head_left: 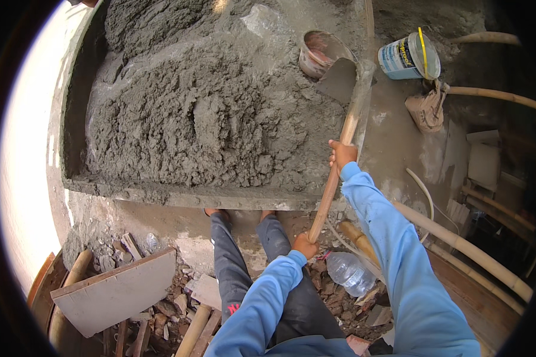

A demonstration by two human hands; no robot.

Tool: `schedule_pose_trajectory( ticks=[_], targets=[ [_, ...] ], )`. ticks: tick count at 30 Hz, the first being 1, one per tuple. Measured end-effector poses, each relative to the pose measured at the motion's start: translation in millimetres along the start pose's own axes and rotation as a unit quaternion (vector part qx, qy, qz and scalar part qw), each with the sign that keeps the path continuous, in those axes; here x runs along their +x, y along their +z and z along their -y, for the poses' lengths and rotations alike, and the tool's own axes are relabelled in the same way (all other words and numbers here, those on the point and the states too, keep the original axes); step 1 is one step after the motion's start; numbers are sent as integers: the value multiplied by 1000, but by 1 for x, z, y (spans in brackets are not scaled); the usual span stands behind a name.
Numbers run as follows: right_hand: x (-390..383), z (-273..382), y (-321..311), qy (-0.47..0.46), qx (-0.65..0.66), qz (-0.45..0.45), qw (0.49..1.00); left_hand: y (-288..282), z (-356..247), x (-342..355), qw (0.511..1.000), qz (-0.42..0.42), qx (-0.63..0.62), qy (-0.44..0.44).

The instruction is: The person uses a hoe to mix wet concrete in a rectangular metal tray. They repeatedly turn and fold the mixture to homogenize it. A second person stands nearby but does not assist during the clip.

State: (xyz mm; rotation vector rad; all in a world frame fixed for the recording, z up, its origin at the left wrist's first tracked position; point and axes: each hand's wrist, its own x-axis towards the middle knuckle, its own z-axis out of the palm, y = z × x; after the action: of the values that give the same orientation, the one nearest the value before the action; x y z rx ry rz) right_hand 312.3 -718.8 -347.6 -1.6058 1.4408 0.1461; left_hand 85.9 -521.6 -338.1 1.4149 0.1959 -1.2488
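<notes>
Both hands are wrapped around the wooden handle of a hoe [324, 205]. My left hand [305, 245] is closed near the handle's lower end. Farther up the handle, my right hand [343, 153] is closed around it. The hoe's grey blade [339, 81] is at the far end, over the right side of a heap of wet grey mortar [178, 119]. The mortar is lumpy and lies in a low, straight-sided trough [220, 199]. Touching or close behind the blade is a mortar-smeared bucket [317, 49]; the blade hides part of it.
A white-and-blue tub [406, 58] with a yellow handle and a crumpled bag [427, 112] are at the right. Bamboo poles [467, 250] lie lower right. Near my legs are rubble, a clear plastic bottle [351, 272] and a flat board [116, 291].
</notes>
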Motion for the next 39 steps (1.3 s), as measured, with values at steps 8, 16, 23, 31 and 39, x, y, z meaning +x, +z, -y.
schedule_pose_trajectory(
  ticks=[8,16,23,31,39],
  targets=[
    [36,-53,7,87,-125,-15,988,22,15,-37,993,-62,-77,64],
    [-24,-125,20,257,-68,25,964,-48,-38,-128,997,-43,38,-59],
    [-86,-69,71,338,100,142,925,-166,-109,-193,992,22,-29,-118],
    [-317,-32,182,299,343,210,865,-359,-56,-337,979,-51,98,-174],
    [-209,15,103,186,221,199,937,-190,6,-187,982,-134,129,-35]
  ],
)
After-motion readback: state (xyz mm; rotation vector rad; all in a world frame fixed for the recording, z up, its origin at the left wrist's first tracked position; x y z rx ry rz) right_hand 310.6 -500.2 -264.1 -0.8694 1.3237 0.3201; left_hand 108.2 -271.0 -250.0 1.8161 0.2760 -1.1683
